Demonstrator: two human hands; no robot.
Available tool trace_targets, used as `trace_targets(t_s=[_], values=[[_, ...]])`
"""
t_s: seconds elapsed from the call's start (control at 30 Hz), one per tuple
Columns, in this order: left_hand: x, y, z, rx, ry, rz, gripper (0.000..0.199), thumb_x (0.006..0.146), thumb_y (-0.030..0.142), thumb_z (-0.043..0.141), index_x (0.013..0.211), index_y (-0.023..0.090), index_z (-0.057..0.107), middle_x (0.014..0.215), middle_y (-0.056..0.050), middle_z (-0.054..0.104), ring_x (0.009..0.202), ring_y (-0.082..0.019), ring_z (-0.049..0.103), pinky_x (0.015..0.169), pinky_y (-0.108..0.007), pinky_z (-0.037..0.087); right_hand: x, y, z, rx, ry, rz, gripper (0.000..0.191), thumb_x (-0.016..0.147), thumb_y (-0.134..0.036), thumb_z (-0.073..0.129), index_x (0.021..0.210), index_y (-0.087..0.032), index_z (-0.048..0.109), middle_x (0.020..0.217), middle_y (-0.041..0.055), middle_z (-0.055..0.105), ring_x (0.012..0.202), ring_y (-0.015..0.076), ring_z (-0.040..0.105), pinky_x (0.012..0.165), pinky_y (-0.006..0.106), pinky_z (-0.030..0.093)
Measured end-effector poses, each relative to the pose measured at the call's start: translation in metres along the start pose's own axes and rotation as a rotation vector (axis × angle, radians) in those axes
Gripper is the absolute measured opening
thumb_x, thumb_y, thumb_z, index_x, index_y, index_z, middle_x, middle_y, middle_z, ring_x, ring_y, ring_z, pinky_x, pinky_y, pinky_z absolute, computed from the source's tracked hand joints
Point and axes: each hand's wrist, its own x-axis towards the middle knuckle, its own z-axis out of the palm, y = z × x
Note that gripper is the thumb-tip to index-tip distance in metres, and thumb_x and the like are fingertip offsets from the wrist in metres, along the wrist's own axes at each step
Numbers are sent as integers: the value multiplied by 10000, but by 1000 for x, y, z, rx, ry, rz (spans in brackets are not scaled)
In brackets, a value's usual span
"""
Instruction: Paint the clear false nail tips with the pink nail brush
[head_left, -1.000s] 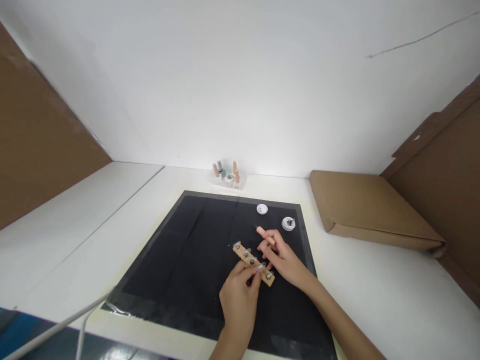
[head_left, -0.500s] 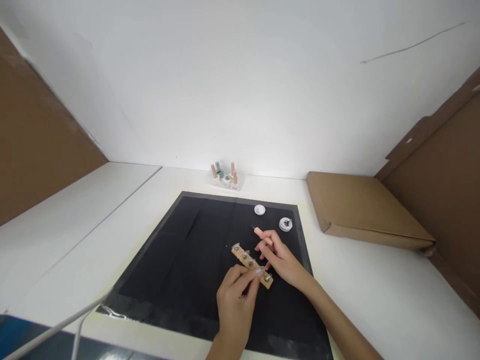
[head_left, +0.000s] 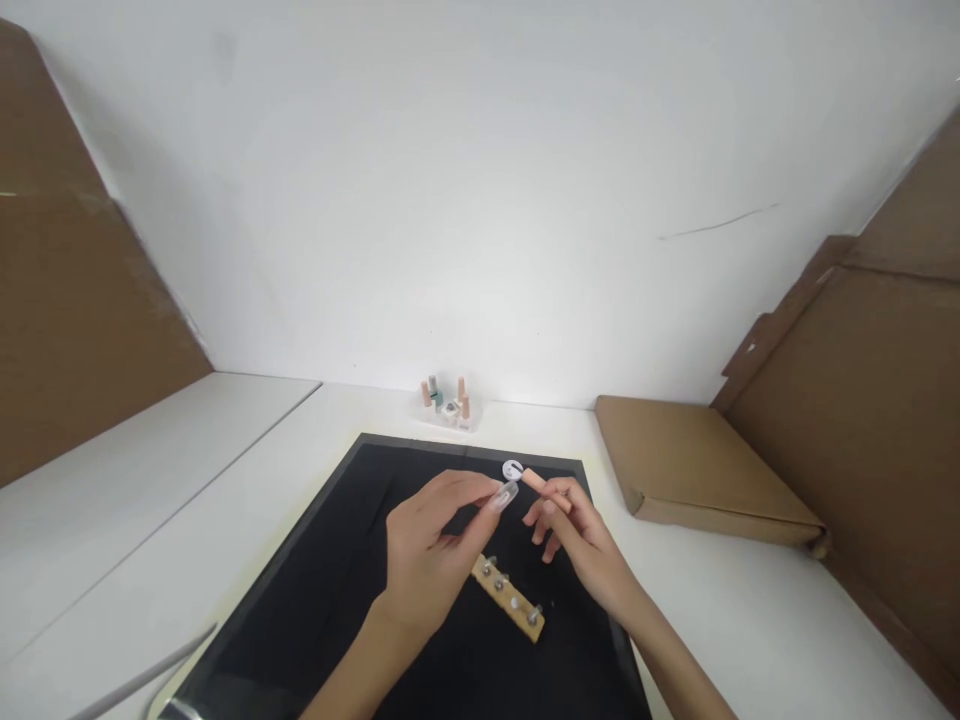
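My left hand (head_left: 429, 545) pinches a clear false nail (head_left: 507, 496) between thumb and index finger, above the black mat. In my right hand (head_left: 581, 530) is a nail polish brush with a peach handle (head_left: 546, 487), its dark tip pointing left toward a small white round dish (head_left: 513, 470). Brush and false nail are apart. Below the hands lies a yellowish display strip (head_left: 506, 600) holding several clear nail tips on round metallic mounts. One spot on it shows only a white dot. My left hand hides the strip's far end.
At the back by the wall, a clear tray (head_left: 444, 421) holds several small bottles with peach and green caps. A flat cardboard box (head_left: 705, 470) rests to the right of the black mat (head_left: 330, 590). Cardboard panels stand at both sides. A pale cable (head_left: 146, 670) runs at lower left.
My left hand has lifted the false nail off the strip and raised it up and left. My right hand has moved slightly right with the brush. The head view has tilted up.
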Motion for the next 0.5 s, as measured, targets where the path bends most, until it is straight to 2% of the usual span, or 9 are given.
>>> trace_targets(t_s=[0.07,0.17,0.27,0.4,0.5], values=[[19,7,2,-29,9,9,168,782,-16,710,759,149,724,691,-24,747,608,-126,697,603,-190,573,1,-38,3,8,26,-71,300,950,-510,569,1015,-217,560,840,3,658,683,116,622,547,225,524],[42,13,11,-79,25,40,145,772,-6,708,777,138,731,679,-31,735,585,-123,677,586,-195,567,3,-94,4,11,93,-181,232,936,-482,607,988,-264,546,847,-10,679,691,108,628,572,213,539],[61,16,21,-129,15,78,158,768,-8,698,821,131,752,669,-28,727,559,-115,660,569,-191,559,4,-137,3,2,171,-272,165,926,-426,646,994,-297,570,889,-19,693,688,91,609,599,192,550],[80,13,32,-161,-12,113,157,768,-17,696,794,123,764,649,-34,715,565,-117,662,541,-181,536,11,-159,0,26,247,-356,136,894,-354,706,978,-317,606,892,-21,707,681,86,612,616,177,569],[87,4,39,-171,-26,126,148,771,-18,691,788,112,759,641,-42,712,557,-116,661,540,-178,533,25,-158,-4,100,248,-302,175,855,-356,750,955,-313,613,888,-23,698,710,95,633,610,179,575]])
